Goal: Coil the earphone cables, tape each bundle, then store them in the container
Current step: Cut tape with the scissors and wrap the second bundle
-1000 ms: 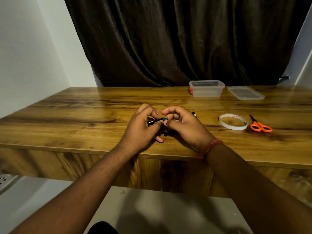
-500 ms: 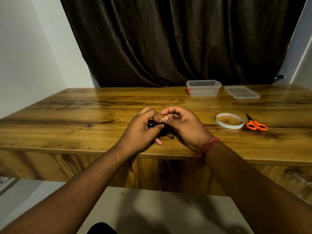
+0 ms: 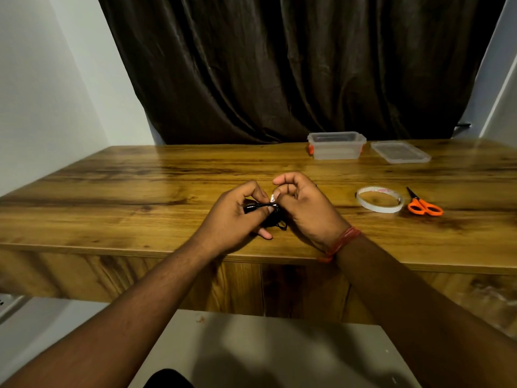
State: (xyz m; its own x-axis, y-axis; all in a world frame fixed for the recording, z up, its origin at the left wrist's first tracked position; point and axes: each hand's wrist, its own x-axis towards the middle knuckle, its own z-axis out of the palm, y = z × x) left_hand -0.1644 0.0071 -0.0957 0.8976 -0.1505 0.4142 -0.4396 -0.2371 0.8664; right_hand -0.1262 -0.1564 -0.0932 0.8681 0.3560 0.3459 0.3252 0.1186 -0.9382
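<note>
Black earphone cable bundle (image 3: 261,210) is gripped in the left hand (image 3: 235,217) over the table (image 3: 140,191) (right hand (image 3: 305,208) pinches white tape (image 3: 273,198) on it).

A wooden table (image 3: 117,197) is spanning the view from 9 to 3 o'clock, its grain running sideways. A dark brown curtain (image 3: 279,68) is hanging behind it at 12 o'clock, flanked by pale walls (image 3: 42,88). Orange-handled scissors (image 3: 423,205) are lying at 3 o'clock.
</note>
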